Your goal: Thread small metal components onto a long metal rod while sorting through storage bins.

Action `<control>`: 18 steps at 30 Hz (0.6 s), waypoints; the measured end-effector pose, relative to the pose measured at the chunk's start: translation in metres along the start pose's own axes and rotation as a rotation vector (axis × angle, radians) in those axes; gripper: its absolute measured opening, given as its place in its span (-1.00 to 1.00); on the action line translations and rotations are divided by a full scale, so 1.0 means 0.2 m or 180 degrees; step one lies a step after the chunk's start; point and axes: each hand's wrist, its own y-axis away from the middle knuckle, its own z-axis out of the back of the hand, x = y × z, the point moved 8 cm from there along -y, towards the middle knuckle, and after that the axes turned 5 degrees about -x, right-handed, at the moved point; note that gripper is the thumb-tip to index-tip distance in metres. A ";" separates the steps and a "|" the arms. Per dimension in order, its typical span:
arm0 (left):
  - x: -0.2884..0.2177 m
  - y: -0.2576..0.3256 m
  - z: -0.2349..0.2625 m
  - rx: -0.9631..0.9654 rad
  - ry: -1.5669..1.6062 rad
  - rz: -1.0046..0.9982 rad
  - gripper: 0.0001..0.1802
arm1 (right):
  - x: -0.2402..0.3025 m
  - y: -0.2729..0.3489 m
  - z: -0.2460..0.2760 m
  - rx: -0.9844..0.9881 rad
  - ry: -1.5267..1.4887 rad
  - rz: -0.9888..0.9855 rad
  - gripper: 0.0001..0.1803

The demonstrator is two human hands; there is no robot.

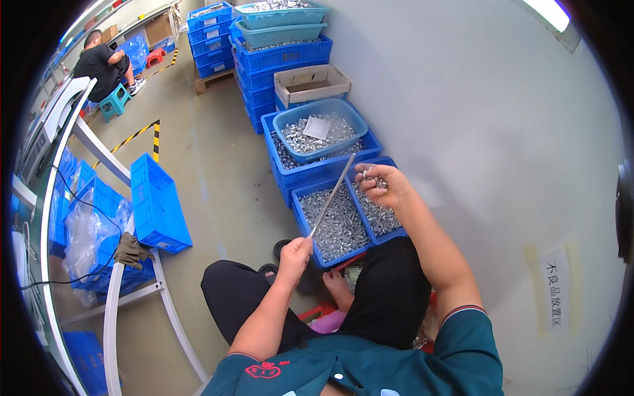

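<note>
My left hand (294, 259) is closed round the lower end of a thin, straight metal rod (333, 195). The rod slants up and to the right, over a blue two-compartment bin (306, 233) in front of my knees. Small silvery metal parts (341, 228) fill the bin's left compartment, and similar ones lie in the right. Above that right compartment, my right hand (388, 187) is curled round a few small metal parts (376, 182). The rod's upper tip is near my right fingers, and a small gap shows between them. The exact shape of the parts is too small to tell.
Beyond the bin, a light blue basket (285, 140) of metal parts rests on a larger blue crate (378, 150). Stacked blue crates (284, 58) stand farther back along the wall. A white-framed workbench (113, 310) is at left. A seated person (99, 63) is in the far left.
</note>
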 end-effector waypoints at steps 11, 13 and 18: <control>-0.01 0.06 0.10 -0.0100 -0.0354 -0.0205 -0.66 | 0.07 0.00 -0.01 -0.0101 0.0303 0.0545 -0.78; -0.03 0.07 0.10 -0.0064 -0.0479 -0.0372 -0.67 | 0.07 -0.01 0.01 -0.0064 0.0308 0.0533 -0.76; -0.03 0.06 0.11 -0.0064 -0.0516 -0.0546 -0.68 | 0.04 0.01 -0.06 0.0265 0.0182 0.0258 -0.70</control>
